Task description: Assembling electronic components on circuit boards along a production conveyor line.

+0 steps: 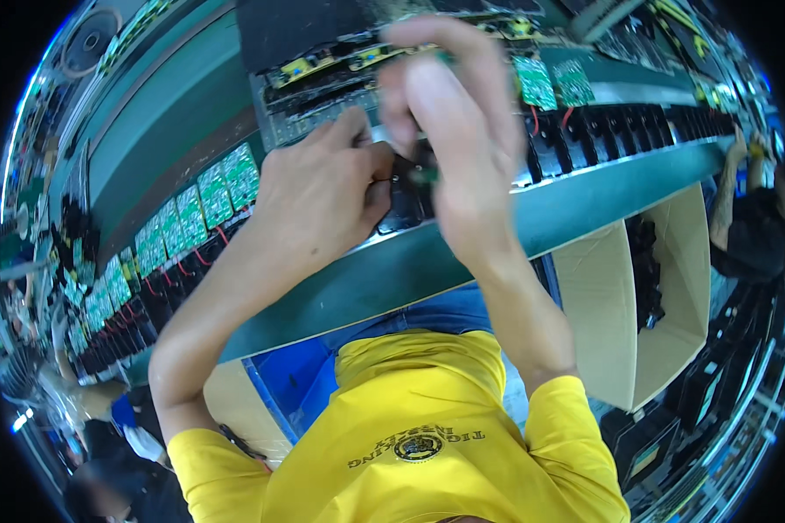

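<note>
Both my hands are over a row of black plastic housings at the bench. My left hand (318,187) has its fingers curled in against a black housing (403,207); what they pinch, if anything, is hidden. Smeared by motion, my right hand (467,131) is raised just above and right of that housing, thumb and fingers bent. A small dark and green part shows under it, too blurred to name. To the left, green circuit boards (214,193) with red wires lie along the row. More black housings (615,135) run off to the right, with two green boards (535,83) behind them.
A stack of yellow-and-black circuit boards (305,70) lies beyond my hands. The bench's green edge (602,209) runs between me and the row. Below it stand an open cardboard box (597,322) at right and a blue bin (296,383). Other people work at both far ends.
</note>
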`<action>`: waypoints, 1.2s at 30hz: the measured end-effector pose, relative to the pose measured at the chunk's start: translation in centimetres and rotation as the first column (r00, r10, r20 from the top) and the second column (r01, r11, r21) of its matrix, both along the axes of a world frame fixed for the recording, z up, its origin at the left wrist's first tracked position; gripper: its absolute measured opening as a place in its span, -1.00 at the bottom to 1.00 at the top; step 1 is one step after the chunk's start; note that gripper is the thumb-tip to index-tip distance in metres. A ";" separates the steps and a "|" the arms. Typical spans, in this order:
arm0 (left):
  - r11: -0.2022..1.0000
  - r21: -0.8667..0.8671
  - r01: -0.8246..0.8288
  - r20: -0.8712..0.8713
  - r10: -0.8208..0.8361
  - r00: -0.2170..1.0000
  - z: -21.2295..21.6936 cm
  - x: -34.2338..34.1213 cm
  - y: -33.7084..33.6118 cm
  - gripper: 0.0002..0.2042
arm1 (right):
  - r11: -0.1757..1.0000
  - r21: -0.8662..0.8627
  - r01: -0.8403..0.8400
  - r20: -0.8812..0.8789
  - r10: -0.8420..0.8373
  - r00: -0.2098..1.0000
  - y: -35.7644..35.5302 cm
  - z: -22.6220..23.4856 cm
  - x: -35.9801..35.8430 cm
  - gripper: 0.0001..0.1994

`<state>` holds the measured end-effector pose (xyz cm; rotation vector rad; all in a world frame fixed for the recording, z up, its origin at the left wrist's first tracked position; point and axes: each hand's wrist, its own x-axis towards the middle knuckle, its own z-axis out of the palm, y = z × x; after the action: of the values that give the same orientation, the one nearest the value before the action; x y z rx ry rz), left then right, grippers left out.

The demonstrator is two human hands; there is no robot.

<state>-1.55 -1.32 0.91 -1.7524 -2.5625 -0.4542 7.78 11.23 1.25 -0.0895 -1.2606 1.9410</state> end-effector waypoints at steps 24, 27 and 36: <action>0.987 0.129 -0.094 0.128 0.077 0.989 -0.3 -1.9 -6.7 -0.46 | 0.359 0.930 -0.078 0.270 -0.523 0.809 4.4 -1.6 10.9 -0.66; 0.964 0.263 0.047 0.013 -0.052 0.999 1.1 -3.0 -4.8 -0.40 | 0.412 0.909 -0.066 0.305 -0.549 0.778 5.8 -0.6 12.1 -0.65; 0.993 0.105 -0.059 -0.508 0.105 0.855 3.8 -25.3 19.5 -0.48 | 0.396 0.918 0.003 0.258 -0.603 0.755 9.6 0.2 12.1 -0.64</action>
<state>-26.82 18.19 4.66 -1.4736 -2.1870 -0.0692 19.91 20.81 1.46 -0.3709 -2.3357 0.6697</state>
